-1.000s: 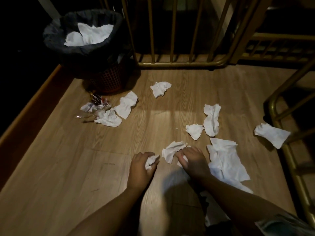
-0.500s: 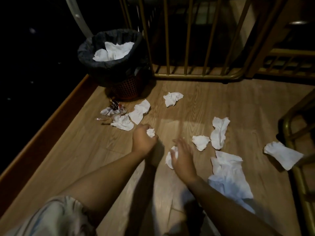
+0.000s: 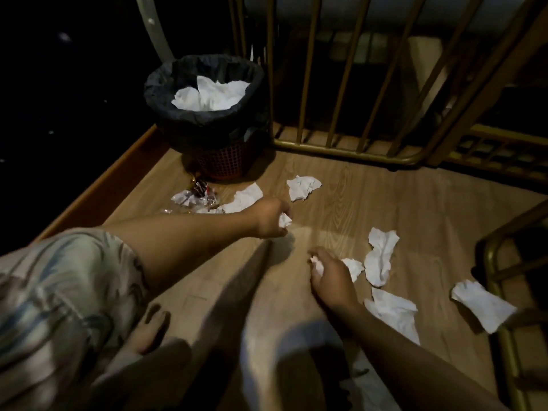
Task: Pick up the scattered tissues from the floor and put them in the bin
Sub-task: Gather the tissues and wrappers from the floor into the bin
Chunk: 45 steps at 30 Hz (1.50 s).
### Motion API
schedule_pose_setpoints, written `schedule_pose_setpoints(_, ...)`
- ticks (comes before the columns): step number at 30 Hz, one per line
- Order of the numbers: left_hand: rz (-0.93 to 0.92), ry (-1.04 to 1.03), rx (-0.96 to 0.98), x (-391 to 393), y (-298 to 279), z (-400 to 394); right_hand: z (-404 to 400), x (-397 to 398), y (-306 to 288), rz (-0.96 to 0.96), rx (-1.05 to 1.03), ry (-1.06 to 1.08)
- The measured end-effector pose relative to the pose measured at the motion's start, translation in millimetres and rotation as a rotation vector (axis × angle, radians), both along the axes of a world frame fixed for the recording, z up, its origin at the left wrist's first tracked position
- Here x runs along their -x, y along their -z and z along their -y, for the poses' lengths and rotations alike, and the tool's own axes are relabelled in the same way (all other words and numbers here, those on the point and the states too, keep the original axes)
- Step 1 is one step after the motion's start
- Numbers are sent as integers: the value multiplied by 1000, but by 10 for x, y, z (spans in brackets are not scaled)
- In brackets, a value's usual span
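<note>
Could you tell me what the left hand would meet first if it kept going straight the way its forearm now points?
The left hand, closed on a crumpled tissue, points right and slightly away. Its line probably passes just below the tissue near the railing and then over bare floor; depth is unclear.

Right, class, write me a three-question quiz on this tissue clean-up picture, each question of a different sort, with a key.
1. True or false: the round bin lined with a black plastic bag already holds white tissues.
2. What does the left hand hold?
A. a sweet wrapper
B. a crumpled white tissue
C. nothing
3. Fill in: the right hand has its grip closed on a small white tissue wad just above the wooden ____.

Key: 1 true; 2 B; 3 floor.
</note>
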State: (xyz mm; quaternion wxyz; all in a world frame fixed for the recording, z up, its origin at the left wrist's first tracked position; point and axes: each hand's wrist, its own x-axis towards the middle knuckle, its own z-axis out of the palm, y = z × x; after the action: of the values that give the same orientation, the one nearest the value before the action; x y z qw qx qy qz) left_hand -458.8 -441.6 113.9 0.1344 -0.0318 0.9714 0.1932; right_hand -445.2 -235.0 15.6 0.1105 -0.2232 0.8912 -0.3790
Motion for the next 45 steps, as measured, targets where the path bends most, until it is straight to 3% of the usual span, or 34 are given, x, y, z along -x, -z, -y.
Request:
schedule_pose_setpoints(3,-136,36,-133,172,-142,174,292,271,-335,30,99,110)
schedule_pose_setpoints(6,-435,-137,-462,321,-251,295,671,535,-602,18,245,165)
schedule_pose_setpoints(9,-600,-324,-722,442,-332,505,1101,756,-832,-88,305,189)
schedule_pose_setpoints(21,-1195,-621,-1012,960,-1208,1976,2972,1406,-1790,-313,617,302)
schedule_pose_setpoints(24,-1155,-658,-1030,1095,-1189,2392,3366,1545,-1924,-306,603,316)
schedule_pose_setpoints(29,-927,-783,-890,1231,-941,2834,3771,1714,-1952,-245,641,353)
schedule_pose_setpoints(34,-742,-693,-736,1180,-797,2955,3899,1768,-1841,-284,560,385)
schedule_pose_setpoints(41,-876,-562,-648,967,-772,2944,3800,1569,-1732,-458,527,350)
schedule_pose_setpoints(45,-1057,-484,-636,712,-744,2979,3662,1323,-1631,-617,594,407)
